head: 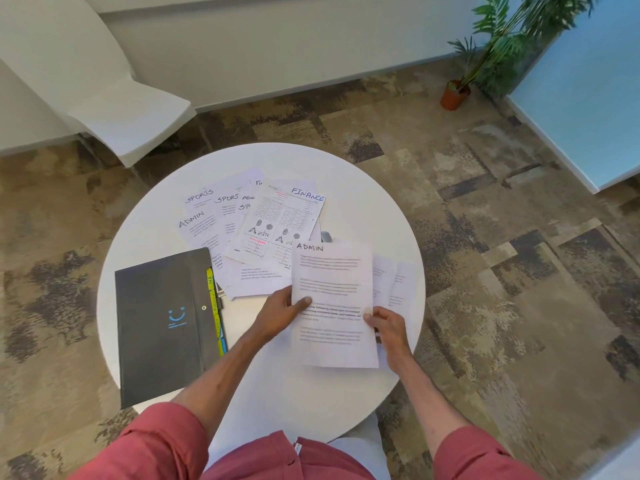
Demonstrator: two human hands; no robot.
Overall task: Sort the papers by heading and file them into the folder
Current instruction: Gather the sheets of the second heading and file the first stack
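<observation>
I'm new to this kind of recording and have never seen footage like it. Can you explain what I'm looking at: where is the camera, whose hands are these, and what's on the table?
There is no machine here. This is a single picture from a wide-angle camera worn on a person's head, looking down at their own two bare hands. In front of them is a round white table. On it lies a closed dark folder with coloured tabs. Beside the folder is a loose spread of papers with handwritten headings: SPORTS, ADMIN, FINANCE. The left hand and the right hand each grip a side edge of one sheet headed ADMIN. More sheets show behind its right edge; whether the right hand holds those too is unclear. A white chair and a potted plant stand beyond.
</observation>
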